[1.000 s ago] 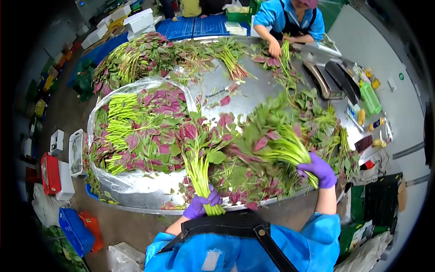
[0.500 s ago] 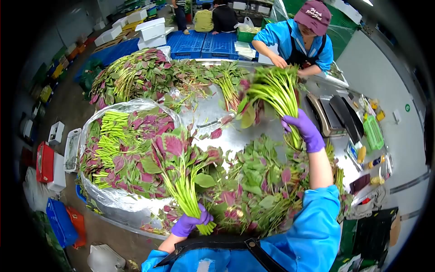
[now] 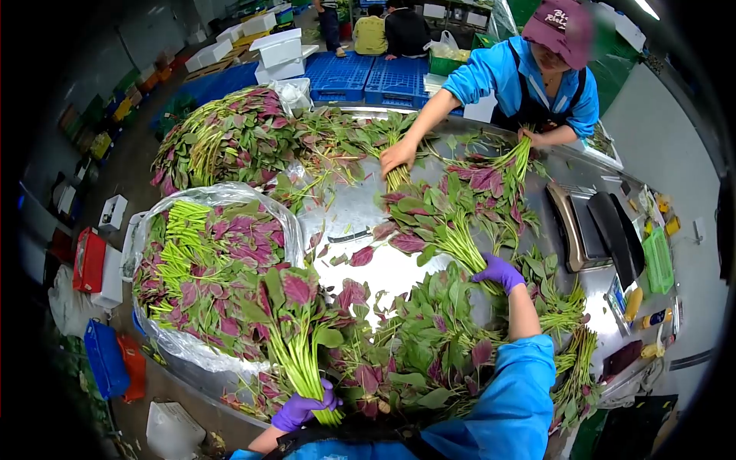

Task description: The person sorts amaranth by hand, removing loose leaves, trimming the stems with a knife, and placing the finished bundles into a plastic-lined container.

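Observation:
My left hand (image 3: 307, 408), in a purple glove, is closed round the stems of an upright bunch of red-and-green leafy greens (image 3: 297, 349) near the table's front edge. Farther right, my right hand (image 3: 500, 273), also gloved in purple, grips the stem ends of another bunch (image 3: 458, 239), whose leaves lie toward the back left on the metal table (image 3: 337, 201). Between my hands spreads a loose pile of greens (image 3: 429, 322). To the left is a plastic-lined container (image 3: 295, 230) with bundled greens in it.
Across the table a co-worker (image 3: 548, 84) has one hand on a bunch and holds another. A large heap of greens (image 3: 222, 138) stands at the back left. A scale (image 3: 586, 230), a green basket (image 3: 657, 261) and a curved knife (image 3: 349, 237) are on the table.
My right hand has lowered its bunch onto the table. My left hand still holds its bunch, lower in view. The co-worker has reached out to a bunch at the table's back and holds another.

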Demonstrator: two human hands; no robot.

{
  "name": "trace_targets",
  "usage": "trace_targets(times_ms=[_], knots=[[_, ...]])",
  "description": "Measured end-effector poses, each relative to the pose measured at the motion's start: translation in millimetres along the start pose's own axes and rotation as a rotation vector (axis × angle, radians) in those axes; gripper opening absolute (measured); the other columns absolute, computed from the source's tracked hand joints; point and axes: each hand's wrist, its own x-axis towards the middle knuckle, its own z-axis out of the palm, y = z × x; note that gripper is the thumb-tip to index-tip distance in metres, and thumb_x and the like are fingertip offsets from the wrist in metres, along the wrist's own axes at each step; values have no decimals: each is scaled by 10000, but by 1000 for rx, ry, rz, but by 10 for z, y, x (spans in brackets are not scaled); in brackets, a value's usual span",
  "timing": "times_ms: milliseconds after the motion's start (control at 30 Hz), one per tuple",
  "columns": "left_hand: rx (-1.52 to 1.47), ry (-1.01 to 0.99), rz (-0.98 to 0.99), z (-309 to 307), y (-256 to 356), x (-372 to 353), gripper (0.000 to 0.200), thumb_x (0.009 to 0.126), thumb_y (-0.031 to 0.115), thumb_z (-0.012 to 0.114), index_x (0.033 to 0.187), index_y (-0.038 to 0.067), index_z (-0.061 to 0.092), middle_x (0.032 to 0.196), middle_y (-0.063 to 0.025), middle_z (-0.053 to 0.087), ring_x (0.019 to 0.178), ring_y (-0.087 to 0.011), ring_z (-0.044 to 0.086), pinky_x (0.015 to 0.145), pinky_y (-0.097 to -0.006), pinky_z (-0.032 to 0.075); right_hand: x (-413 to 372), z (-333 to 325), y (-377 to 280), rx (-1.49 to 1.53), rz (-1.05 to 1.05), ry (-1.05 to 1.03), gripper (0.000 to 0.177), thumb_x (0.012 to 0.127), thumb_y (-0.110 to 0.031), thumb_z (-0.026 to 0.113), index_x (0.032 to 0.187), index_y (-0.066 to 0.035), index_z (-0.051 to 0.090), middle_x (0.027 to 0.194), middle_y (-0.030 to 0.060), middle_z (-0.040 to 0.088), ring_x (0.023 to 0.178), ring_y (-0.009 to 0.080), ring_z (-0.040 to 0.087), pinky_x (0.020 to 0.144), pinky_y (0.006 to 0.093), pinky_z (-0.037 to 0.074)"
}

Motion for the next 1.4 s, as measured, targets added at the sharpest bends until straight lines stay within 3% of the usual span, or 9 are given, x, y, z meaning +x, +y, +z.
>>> trace_targets(times_ms=[100,200,233,333,567,933,1100,1233,1400], knots=[[37,-68,-22,95,78,-3,422,715,24,592,1120,37,473,772,-76,527,748,-244,544,889,-459,380,-627,-155,-1308,-518,-178,361,609,668,-262,722,1178,-19,494,1134,221,526,1031,318,530,878,375,423],[213,-13,-71,305,230,-86,473,652,10,614,1113,41,512,886,-120,587,949,-314,551,1032,-477,260,-1474,2,-2564,132,-73,-309,461,791,-273,636,1173,-53,501,1096,144,570,1006,224,562,838,323,453],[200,-68,-8,291,171,-75,464,651,65,632,1101,39,524,1092,-153,554,1145,-326,451,1053,-436,227,-1529,407,-2427,67,-476,-434,417,831,-237,607,1191,-59,493,1043,101,600,965,174,572,824,295,462],[360,-178,52,498,327,-122,562,688,172,611,1218,38,480,1365,-136,340,1258,-266,333,1062,-385,208,-1977,1568,-2575,630,-302,-1065,504,842,-247,604,1263,-46,414,1141,95,536,1013,176,541,887,304,427],[-345,170,-415,-463,-328,-331,399,859,207,438,1176,-35,461,1018,-176,592,860,-266,617,770,-387,519,-2614,2951,-2592,1157,178,-595,396,813,-148,598,1175,-10,514,1103,60,580,1025,156,532,907,291,390],[30,-3,-151,-512,-177,-359,365,824,159,569,1134,-22,505,1009,-112,603,881,-206,607,775,-321,491,-2828,3056,-2847,933,132,-239,390,811,-205,604,1138,-2,537,1005,80,620,872,163,590,808,272,439],[-337,12,-357,-630,-123,-589,361,867,194,467,1141,-39,433,1150,-182,523,1006,-259,565,849,-364,494,-3020,2894,-2924,1562,243,-654,469,863,-254,431,1244,19,417,1067,167,593,977,269,588,875,372,447],[-4,-85,-369,-466,-108,-494,221,860,237,550,879,17,537,616,-27,500,543,-143,499,581,-302,476,-2853,3250,-2664,1562,292,-520,420,875,-289,502,1152,26,474,1032,148,598,921,239,601,829,344,479],[211,10,-294,-547,-176,-374,132,817,156,595,813,27,568,625,-40,564,556,-135,555,523,-280,473,-2872,3293,-2780,1289,222,-420,272,808,-185,610,1007,-2,577,747,59,595,668,145,578,599,263,460]])
